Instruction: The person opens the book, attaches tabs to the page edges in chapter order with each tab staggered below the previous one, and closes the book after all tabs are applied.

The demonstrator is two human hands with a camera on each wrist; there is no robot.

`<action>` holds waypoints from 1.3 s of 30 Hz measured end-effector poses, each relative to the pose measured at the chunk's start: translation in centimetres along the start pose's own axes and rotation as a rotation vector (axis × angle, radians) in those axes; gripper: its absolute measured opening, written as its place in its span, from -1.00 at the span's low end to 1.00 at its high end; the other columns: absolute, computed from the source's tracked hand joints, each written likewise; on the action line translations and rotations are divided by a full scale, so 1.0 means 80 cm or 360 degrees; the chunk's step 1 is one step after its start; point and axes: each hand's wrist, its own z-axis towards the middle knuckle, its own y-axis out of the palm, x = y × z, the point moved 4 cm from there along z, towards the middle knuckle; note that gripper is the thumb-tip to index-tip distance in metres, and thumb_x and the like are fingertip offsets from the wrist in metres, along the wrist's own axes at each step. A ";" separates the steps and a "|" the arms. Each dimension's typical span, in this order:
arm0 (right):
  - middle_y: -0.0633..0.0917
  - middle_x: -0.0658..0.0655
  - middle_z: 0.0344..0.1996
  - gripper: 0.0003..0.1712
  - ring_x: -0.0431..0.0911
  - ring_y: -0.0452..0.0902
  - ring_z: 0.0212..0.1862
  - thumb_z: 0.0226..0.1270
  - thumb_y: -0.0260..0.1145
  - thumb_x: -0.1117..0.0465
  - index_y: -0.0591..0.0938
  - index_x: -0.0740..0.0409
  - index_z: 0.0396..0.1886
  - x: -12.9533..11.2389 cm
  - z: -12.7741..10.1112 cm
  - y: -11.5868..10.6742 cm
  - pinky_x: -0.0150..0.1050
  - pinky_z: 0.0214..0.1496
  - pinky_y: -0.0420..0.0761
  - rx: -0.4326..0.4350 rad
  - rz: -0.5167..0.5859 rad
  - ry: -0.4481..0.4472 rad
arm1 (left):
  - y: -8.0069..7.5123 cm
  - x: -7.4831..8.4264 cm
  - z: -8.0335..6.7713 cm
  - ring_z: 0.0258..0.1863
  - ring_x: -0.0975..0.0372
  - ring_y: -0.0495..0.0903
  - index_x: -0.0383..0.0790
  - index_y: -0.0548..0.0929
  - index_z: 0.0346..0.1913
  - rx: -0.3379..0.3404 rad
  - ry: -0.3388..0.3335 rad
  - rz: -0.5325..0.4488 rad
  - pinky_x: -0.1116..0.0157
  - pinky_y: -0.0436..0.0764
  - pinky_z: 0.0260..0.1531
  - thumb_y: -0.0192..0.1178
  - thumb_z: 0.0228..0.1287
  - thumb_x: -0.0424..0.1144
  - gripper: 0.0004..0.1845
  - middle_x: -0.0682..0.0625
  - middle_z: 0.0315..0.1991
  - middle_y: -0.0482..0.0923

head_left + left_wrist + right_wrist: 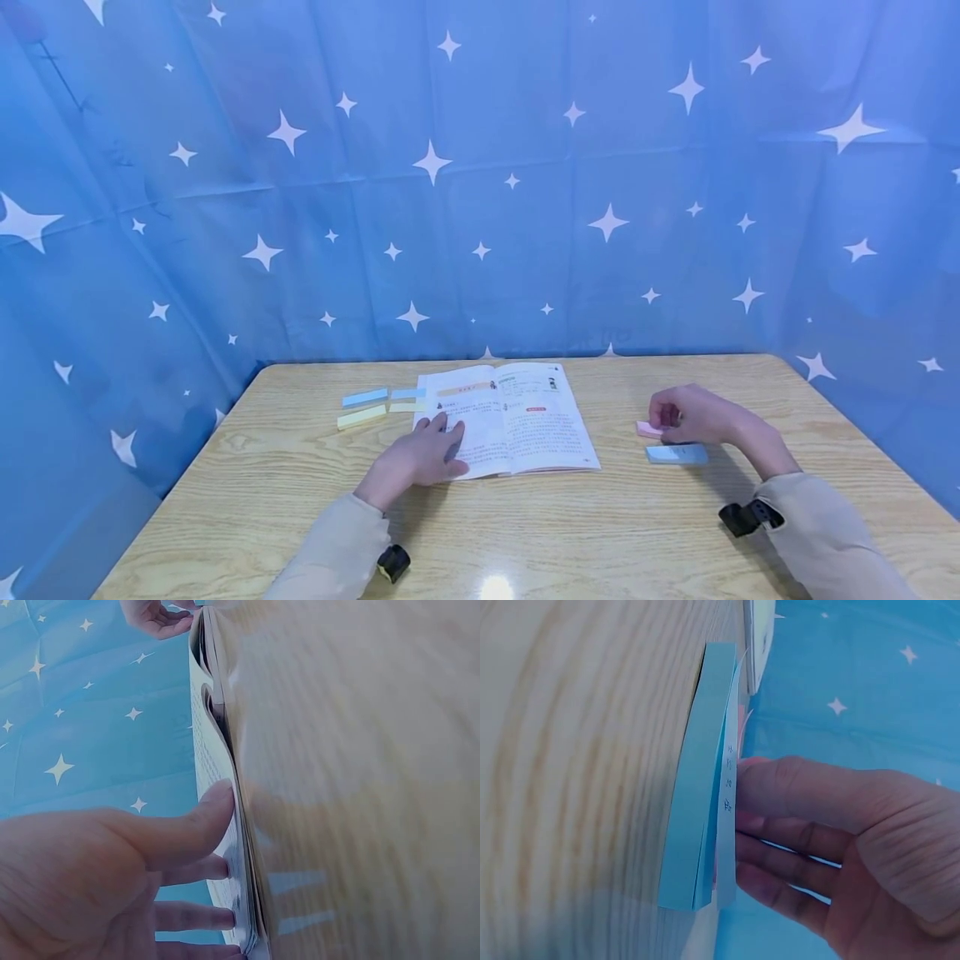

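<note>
Near the table's back edge an open printed book lies flat under the left hand's straight fingers, while toward the right edge the right hand pinches a pink sticky-note pad beside a pale blue pad.

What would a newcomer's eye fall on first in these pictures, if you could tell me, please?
Most likely the open book at the middle of the wooden table, with the left hand pressing flat on its left page. Next, the right hand to the right, touching a pink sticky-note pad just behind a light blue pad. The star-printed blue curtain fills everything behind.
</note>
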 end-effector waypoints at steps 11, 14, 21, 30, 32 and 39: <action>0.55 -0.11 -0.45 -0.85 -0.25 0.39 -0.40 0.25 0.43 0.35 0.61 0.07 -0.34 -0.012 0.005 -0.009 -0.31 -0.37 0.47 0.0144 -0.0044 -0.0063 | -0.008 -0.005 0.000 0.41 -0.22 0.28 -0.20 0.43 0.46 0.0134 0.0055 -0.0009 -0.16 0.40 0.26 0.18 0.49 -0.05 -0.42 -0.34 0.44 0.26; 0.55 -0.13 -0.46 -0.84 -0.26 0.40 -0.40 0.24 0.42 0.38 0.61 0.07 -0.35 -0.019 0.006 -0.012 -0.31 -0.37 0.48 0.0187 -0.0081 -0.0118 | -0.011 -0.006 0.001 0.37 -0.20 0.34 -0.21 0.46 0.43 0.0188 0.0086 -0.0001 -0.15 0.44 0.22 0.19 0.49 -0.07 -0.45 -0.34 0.40 0.30; 0.57 -0.14 -0.44 -0.83 -0.24 0.46 -0.37 0.26 0.39 0.39 0.63 0.03 -0.34 -0.037 0.009 -0.016 -0.31 -0.33 0.54 0.0227 -0.0135 -0.0110 | -0.021 -0.001 0.004 0.16 -0.08 0.54 -0.28 0.51 0.37 0.0430 0.0168 0.0011 -0.03 0.59 0.06 0.18 0.50 -0.12 -0.51 -0.28 0.21 0.48; 0.62 -0.15 -0.35 -0.81 -0.24 0.54 -0.28 0.27 0.39 0.41 0.64 0.02 -0.30 -0.074 0.013 -0.020 -0.25 -0.25 0.61 0.0319 -0.0173 -0.0236 | -0.036 0.012 0.002 0.09 0.00 0.59 -0.27 0.57 0.30 0.0683 0.0289 -0.0148 0.02 0.63 -0.01 0.15 0.52 -0.20 -0.60 -0.20 0.13 0.54; 0.63 -0.15 -0.35 -0.81 -0.24 0.53 -0.27 0.26 0.39 0.41 0.64 0.01 -0.29 -0.082 0.013 -0.019 -0.26 -0.24 0.60 0.0335 -0.0189 -0.0251 | -0.038 0.015 0.000 0.09 0.01 0.59 -0.25 0.57 0.29 0.0716 0.0313 -0.0177 0.03 0.63 -0.02 0.16 0.51 -0.20 -0.61 -0.18 0.14 0.55; 0.61 -0.12 -0.32 -0.78 -0.26 0.48 -0.27 0.26 0.36 0.43 0.64 0.02 -0.24 -0.112 0.015 -0.014 -0.32 -0.28 0.54 0.0371 -0.0183 -0.0330 | -0.044 0.035 -0.008 0.03 0.02 0.63 -0.25 0.57 0.27 0.0786 0.0490 -0.0240 0.06 0.66 -0.11 0.17 0.50 -0.26 -0.64 -0.18 0.14 0.55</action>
